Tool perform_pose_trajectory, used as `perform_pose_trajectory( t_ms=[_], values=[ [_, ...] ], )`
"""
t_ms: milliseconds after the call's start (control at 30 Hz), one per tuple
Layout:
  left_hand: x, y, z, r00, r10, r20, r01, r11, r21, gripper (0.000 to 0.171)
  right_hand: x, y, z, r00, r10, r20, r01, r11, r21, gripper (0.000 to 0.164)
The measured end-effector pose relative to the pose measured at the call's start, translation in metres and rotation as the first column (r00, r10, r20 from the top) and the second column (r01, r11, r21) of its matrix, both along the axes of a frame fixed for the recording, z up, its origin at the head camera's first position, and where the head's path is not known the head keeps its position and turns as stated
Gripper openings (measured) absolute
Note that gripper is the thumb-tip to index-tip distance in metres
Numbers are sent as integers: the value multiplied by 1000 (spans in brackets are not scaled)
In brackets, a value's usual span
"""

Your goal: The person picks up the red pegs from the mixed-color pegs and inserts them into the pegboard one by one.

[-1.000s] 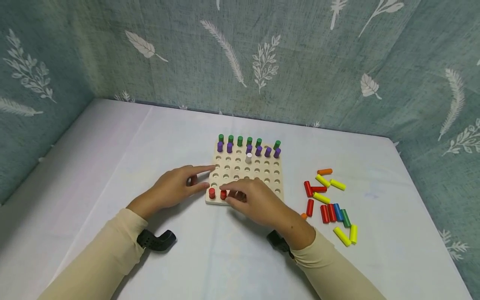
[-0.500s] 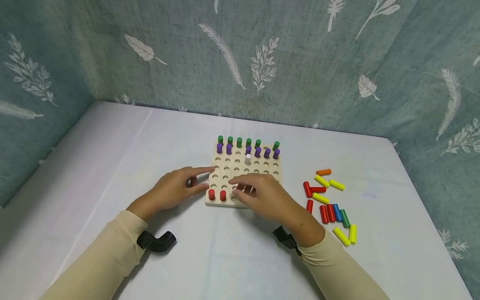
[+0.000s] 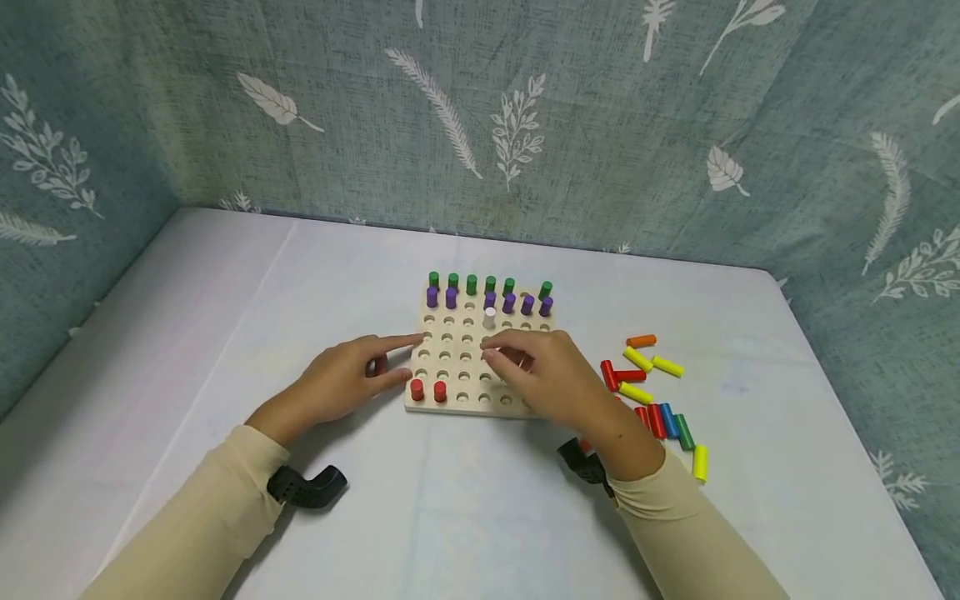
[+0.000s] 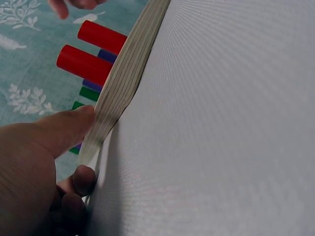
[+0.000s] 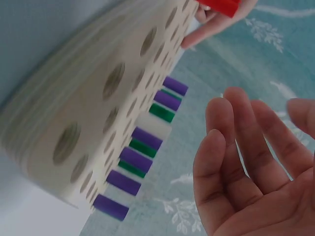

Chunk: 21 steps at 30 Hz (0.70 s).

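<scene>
A wooden pegboard [image 3: 472, 409] lies on the white cloth. Two red pegs [image 3: 440, 391] stand upright in its front left corner holes. Along the back are a row of green pegs [image 3: 491, 282] and a row of purple pegs [image 3: 508, 303]. One white peg [image 3: 490, 317] stands before the purple ones. My left hand [image 3: 330, 382] rests against the board's left edge, index finger and thumb touching it; the left wrist view shows the thumb [image 4: 69, 125] at that edge. Over the board's right side hovers my right hand [image 3: 551, 375], fingers bent loosely, its palm [image 5: 266, 211] bare in the right wrist view.
Right of the board, loose pegs lie scattered: several yellow [image 3: 667, 367], several red [image 3: 630, 376], a blue one [image 3: 669, 421], a green one [image 3: 684, 432] and an orange one [image 3: 641, 341]. A leaf-patterned green curtain [image 3: 337, 150] hangs behind the table.
My right hand has left the second red peg, now standing in the front row, and moved right and back over the board. The left hand stays at the edge.
</scene>
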State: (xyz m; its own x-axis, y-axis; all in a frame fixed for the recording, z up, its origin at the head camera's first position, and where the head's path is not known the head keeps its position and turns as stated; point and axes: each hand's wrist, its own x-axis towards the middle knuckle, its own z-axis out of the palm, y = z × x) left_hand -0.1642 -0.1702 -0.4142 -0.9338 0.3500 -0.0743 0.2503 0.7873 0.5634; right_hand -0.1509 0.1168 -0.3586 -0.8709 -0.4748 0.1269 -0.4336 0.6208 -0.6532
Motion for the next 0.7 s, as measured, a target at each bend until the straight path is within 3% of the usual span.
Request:
perform_pose_trajectory(
  t_ms=[267, 700],
  values=[
    [0, 0, -4, 1000, 3, 8, -3, 1000, 5, 56, -4, 13, 2, 998, -54, -44, 54, 999, 1, 19],
    [0, -3, -3, 1000, -2, -6, 2, 1000, 13, 55, -16, 32, 7, 993, -113, -22, 113, 993, -26, 17]
  ],
)
